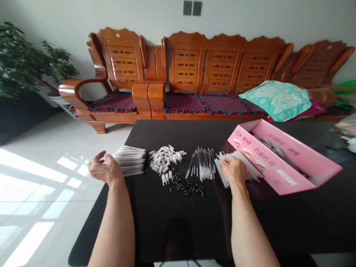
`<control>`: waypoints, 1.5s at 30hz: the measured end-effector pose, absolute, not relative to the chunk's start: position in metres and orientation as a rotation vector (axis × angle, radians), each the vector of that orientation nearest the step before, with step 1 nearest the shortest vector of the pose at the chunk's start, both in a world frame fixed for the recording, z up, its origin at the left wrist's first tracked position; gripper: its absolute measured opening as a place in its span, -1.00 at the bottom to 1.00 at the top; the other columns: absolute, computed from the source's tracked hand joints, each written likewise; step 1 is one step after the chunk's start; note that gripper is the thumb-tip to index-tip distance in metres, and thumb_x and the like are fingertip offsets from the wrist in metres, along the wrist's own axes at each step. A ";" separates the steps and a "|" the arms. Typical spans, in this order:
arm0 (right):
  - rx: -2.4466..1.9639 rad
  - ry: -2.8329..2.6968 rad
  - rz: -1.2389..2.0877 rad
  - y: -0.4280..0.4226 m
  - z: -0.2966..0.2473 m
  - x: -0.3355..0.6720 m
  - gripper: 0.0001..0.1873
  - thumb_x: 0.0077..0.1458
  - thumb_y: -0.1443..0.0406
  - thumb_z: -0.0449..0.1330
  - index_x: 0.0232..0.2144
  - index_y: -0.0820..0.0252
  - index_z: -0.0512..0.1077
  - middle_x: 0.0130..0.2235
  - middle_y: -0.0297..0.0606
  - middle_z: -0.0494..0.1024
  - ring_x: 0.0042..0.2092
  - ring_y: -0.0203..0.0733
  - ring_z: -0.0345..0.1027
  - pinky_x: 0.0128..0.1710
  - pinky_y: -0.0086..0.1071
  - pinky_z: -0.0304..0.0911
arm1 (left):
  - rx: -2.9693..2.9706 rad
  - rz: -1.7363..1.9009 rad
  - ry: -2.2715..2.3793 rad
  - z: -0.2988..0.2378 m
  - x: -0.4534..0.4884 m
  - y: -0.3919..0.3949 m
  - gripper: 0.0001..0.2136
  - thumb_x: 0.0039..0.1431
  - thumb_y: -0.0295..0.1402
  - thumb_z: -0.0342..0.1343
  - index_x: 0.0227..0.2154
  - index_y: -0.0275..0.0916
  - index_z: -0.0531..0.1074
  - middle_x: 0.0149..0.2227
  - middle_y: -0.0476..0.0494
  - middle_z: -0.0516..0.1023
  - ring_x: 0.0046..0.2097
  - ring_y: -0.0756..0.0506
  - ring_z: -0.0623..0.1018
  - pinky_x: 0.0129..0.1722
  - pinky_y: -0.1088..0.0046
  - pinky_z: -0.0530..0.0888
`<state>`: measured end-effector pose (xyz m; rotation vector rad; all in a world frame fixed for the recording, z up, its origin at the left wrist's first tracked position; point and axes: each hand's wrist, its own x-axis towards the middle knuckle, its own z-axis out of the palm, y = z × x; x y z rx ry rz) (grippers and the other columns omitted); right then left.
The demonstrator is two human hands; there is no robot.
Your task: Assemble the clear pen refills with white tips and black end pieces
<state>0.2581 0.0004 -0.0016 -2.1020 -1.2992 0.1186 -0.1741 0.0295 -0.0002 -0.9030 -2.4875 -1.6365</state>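
Your right hand (235, 170) rests fingers-down on the clear tubes (244, 167), grip unclear, beside the pink box (280, 174). Your left hand (103, 168) hangs half-open, empty, just beside the capped pens (132, 161).

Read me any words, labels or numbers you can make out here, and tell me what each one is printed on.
Pink cardboard box, outer side wall: large white Chinese characters and a small oval logo, seen upside down and too blurred to quote.
Pink cardboard box, inner far wall: dark printed characters, also upside down and unreadable.
Clear pen tubes under the right hand: no print visible.
Assembled pens beside the left hand: no print visible.
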 end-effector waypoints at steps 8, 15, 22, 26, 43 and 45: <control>-1.240 -0.772 0.856 0.006 -0.005 0.216 -0.75 -0.08 0.13 0.26 -0.52 0.19 0.41 -0.71 -0.42 0.37 -0.76 -0.40 0.03 -0.81 -0.50 -0.19 | -1.789 -1.720 -2.072 0.026 -0.067 0.021 -0.79 0.19 -0.26 0.07 -0.27 -0.22 0.57 -0.33 -0.10 0.54 -0.37 -0.06 0.47 -0.27 0.44 0.39; -1.230 -0.871 0.863 0.006 -0.011 0.209 -0.75 -0.04 0.13 0.27 -0.49 0.21 0.42 -0.67 -0.41 0.41 -0.74 -0.42 0.10 -0.80 -0.52 -0.10 | -2.743 -0.750 -1.887 0.006 0.018 -0.001 -0.87 0.03 -0.25 0.24 -0.39 -0.18 0.52 -0.33 -0.17 0.55 -0.22 -0.18 0.52 -0.27 0.39 0.35; -1.220 -0.816 0.913 0.008 -0.015 0.206 -0.74 -0.06 0.14 0.31 -0.47 0.23 0.43 -0.67 -0.40 0.43 -0.73 -0.43 0.12 -0.79 -0.55 -0.09 | -2.703 -0.538 -1.981 0.002 0.019 -0.003 -0.92 0.08 -0.32 0.17 -0.43 -0.20 0.48 -0.32 -0.19 0.57 -0.23 -0.19 0.56 -0.27 0.37 0.36; -1.162 -0.769 0.961 0.009 -0.015 0.205 -0.72 -0.05 0.14 0.32 -0.45 0.23 0.41 -0.64 -0.37 0.48 -0.73 -0.43 0.17 -0.79 -0.57 -0.08 | -2.729 -0.512 -2.003 0.005 0.013 -0.005 -0.85 0.03 -0.24 0.24 -0.39 -0.18 0.48 -0.29 -0.17 0.59 -0.21 -0.18 0.56 -0.25 0.39 0.38; -1.072 -0.743 0.938 0.013 -0.021 0.207 -0.72 -0.03 0.14 0.32 -0.42 0.24 0.41 -0.57 -0.28 0.58 -0.71 -0.34 0.32 -0.83 -0.58 -0.04 | -2.526 -0.328 -2.153 0.009 0.025 -0.005 -0.79 0.11 -0.36 0.01 -0.41 -0.28 0.55 -0.37 -0.29 0.61 -0.28 -0.24 0.61 -0.32 0.35 0.40; -1.054 -0.704 0.956 0.014 -0.021 0.209 -0.73 -0.06 0.16 0.33 -0.43 0.24 0.41 -0.55 -0.25 0.59 -0.69 -0.30 0.36 -0.83 -0.57 0.03 | -2.511 -0.426 -2.192 0.009 0.019 -0.002 -0.80 0.12 -0.35 0.03 -0.43 -0.26 0.54 -0.41 -0.25 0.60 -0.32 -0.21 0.60 -0.35 0.38 0.36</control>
